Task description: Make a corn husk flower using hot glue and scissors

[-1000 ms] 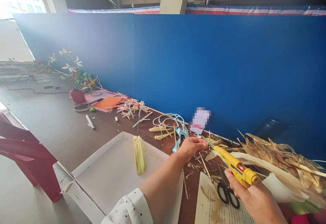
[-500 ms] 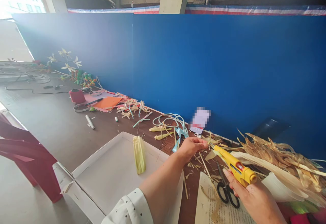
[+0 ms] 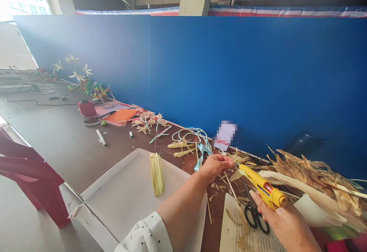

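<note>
My right hand (image 3: 282, 221) grips a yellow glue gun (image 3: 262, 186), its nozzle pointing left at my left hand. My left hand (image 3: 215, 165) is closed in a pinch on a small straw-coloured husk piece (image 3: 233, 162) right at the nozzle tip. Both hands hover over a brown table littered with husk scraps. Black scissors (image 3: 255, 215) lie on a printed page (image 3: 237, 231) just under my right hand.
A white shallow cardboard tray (image 3: 120, 198) holds a folded pale-yellow husk bundle (image 3: 156, 173). A heap of dried husks (image 3: 312, 177) and a white bowl (image 3: 312, 212) lie at right. Light-blue ribbon (image 3: 197, 139), straw flowers (image 3: 149, 121), orange paper (image 3: 123, 115), and a red chair (image 3: 31, 175) at left. A blue wall stands behind.
The glue gun and my right hand have shifted very slightly; my left hand keeps its pinch at the nozzle. Otherwise nothing has moved.
</note>
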`<action>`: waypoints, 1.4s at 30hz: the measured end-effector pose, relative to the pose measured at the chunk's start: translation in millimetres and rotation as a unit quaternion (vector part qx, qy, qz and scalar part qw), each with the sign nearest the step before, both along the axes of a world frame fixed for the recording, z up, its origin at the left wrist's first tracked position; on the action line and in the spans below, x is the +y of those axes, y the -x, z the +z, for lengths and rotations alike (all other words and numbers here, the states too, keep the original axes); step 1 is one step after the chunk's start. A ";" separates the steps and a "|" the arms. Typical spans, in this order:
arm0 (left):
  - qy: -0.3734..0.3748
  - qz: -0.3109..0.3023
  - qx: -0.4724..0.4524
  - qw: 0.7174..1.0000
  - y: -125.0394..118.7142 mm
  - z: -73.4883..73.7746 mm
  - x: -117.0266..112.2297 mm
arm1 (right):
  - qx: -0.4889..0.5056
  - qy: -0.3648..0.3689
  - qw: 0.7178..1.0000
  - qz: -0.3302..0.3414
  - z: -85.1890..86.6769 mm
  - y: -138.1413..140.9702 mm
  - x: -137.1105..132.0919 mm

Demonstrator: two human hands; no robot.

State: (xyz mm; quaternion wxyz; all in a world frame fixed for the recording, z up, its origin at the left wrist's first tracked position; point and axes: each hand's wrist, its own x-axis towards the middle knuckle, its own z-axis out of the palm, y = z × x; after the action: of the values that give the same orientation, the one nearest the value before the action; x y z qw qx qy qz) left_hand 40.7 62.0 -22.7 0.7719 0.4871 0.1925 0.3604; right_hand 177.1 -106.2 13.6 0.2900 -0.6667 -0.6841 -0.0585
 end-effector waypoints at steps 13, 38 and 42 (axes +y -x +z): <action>0.001 0.003 -0.004 1.000 1.5 2.8 -1.8 | -0.014 0.012 1.000 0.011 -4.4 -10.3 -1.2; -0.008 -0.007 0.001 1.000 -1.1 -3.8 1.3 | -0.067 0.011 0.998 -0.013 -2.1 -5.3 -0.4; -0.005 -0.007 -0.003 1.000 -1.3 -3.5 1.1 | -0.075 0.008 0.997 0.000 -0.1 -3.4 -0.5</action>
State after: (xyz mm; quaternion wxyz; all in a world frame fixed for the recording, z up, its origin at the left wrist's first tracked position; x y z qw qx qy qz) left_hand 42.0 63.1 -26.2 0.7724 0.4915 0.1847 0.3575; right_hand 180.5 -106.6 13.5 0.2328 -0.6625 -0.7045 -0.1027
